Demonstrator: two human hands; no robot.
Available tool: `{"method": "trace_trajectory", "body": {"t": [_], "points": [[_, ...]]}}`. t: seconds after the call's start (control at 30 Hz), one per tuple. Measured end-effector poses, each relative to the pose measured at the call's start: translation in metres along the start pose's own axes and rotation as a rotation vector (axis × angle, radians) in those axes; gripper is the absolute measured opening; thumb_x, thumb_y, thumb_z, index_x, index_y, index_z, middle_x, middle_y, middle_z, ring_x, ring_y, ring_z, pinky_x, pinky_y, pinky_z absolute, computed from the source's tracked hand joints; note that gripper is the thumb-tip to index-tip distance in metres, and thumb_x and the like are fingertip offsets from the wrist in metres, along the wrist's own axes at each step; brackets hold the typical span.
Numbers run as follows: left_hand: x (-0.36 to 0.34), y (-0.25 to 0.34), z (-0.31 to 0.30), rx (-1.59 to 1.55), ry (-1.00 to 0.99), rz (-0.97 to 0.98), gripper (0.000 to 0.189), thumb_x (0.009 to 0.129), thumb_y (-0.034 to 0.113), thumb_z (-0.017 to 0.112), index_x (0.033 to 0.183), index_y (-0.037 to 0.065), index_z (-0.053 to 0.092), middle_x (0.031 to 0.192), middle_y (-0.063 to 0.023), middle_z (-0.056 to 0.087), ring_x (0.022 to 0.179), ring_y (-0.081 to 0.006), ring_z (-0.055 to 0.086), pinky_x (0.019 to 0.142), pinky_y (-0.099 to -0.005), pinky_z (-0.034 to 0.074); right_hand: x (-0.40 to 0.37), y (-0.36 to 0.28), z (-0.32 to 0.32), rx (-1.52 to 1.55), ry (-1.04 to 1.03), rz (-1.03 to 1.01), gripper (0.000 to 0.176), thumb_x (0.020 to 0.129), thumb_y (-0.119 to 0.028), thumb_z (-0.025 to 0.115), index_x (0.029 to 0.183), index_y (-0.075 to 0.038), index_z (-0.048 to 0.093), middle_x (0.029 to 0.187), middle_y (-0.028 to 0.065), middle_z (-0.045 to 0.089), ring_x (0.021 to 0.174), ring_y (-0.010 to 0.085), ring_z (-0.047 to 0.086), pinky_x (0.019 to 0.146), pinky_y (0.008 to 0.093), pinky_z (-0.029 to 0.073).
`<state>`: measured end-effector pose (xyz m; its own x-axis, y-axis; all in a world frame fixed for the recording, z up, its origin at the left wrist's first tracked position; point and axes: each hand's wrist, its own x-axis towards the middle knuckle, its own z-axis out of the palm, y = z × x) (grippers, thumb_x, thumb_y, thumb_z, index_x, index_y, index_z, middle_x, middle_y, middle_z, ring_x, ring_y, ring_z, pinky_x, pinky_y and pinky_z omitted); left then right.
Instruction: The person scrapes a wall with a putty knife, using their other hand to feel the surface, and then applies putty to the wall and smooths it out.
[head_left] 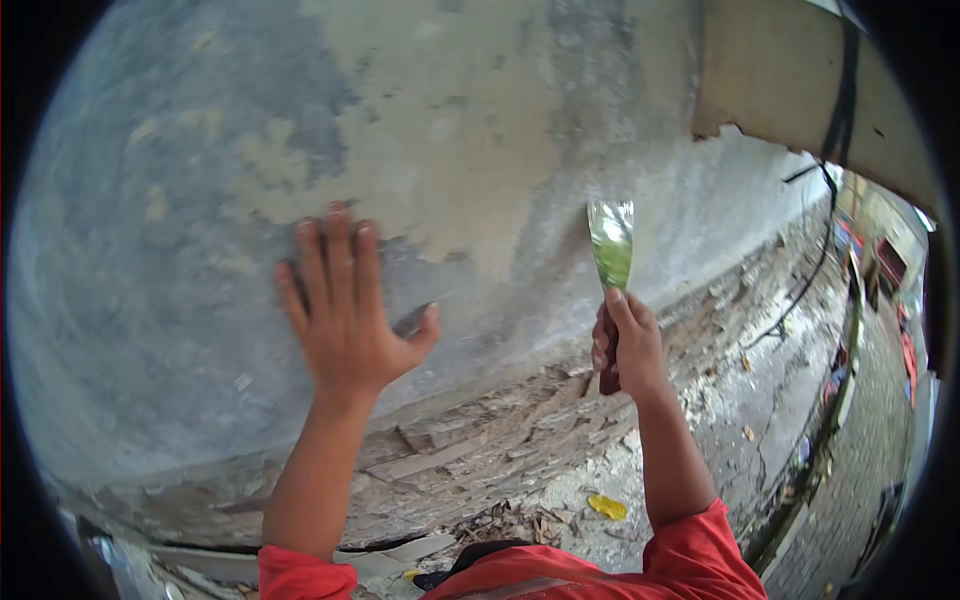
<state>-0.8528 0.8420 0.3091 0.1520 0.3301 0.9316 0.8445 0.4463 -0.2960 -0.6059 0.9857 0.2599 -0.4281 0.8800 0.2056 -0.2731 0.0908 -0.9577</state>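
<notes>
My left hand (347,325) lies with fingers spread over the grey wall (470,310), just below a patch of old beige paint (440,170). My right hand (632,345) is wrapped round the dark handle of a putty knife (613,245). Its shiny metal blade points up, with its wide edge close to the wall, and catches a green reflection. The paint around both hands is worn, with ragged edges.
A rough stone ledge (480,440) runs along the wall's foot, with pale flakes, dry leaves and a yellow leaf (607,507). A brown board (800,80) juts out at upper right, a black cable (828,210) hanging from it. A paved path (870,430) lies right.
</notes>
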Motion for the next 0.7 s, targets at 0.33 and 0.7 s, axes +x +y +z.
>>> {"method": "trace_trajectory", "body": {"t": [0.33,0.7], "points": [[-0.007,-0.037,-0.020,-0.164,-0.041,-0.013,0.088,0.078,0.043,0.060,0.148,0.002,0.026,0.154,-0.0203,0.024,0.143,-0.0379,0.019,0.114,-0.0552,0.014,-0.033,-0.032,0.109,-0.185,-0.180,-0.048,0.033,0.099,-0.033,0.049,0.081,-0.006,0.047,0.055,0.0008,0.048,0.042,0.0089,0.047,0.039,0.0261,0.037],[-0.008,-0.133,-0.053,-0.006,0.022,-0.077,0.095,0.080,0.057,0.057,0.150,0.004,0.021,0.156,-0.0185,0.020,0.144,-0.0386,0.015,0.115,-0.0539,0.012,-0.069,-0.009,0.187,-0.143,-0.326,-0.008,0.028,0.099,-0.027,0.051,0.095,0.000,0.054,0.056,0.0026,0.052,0.046,0.0094,0.052,0.043,0.0264,0.041]]}}
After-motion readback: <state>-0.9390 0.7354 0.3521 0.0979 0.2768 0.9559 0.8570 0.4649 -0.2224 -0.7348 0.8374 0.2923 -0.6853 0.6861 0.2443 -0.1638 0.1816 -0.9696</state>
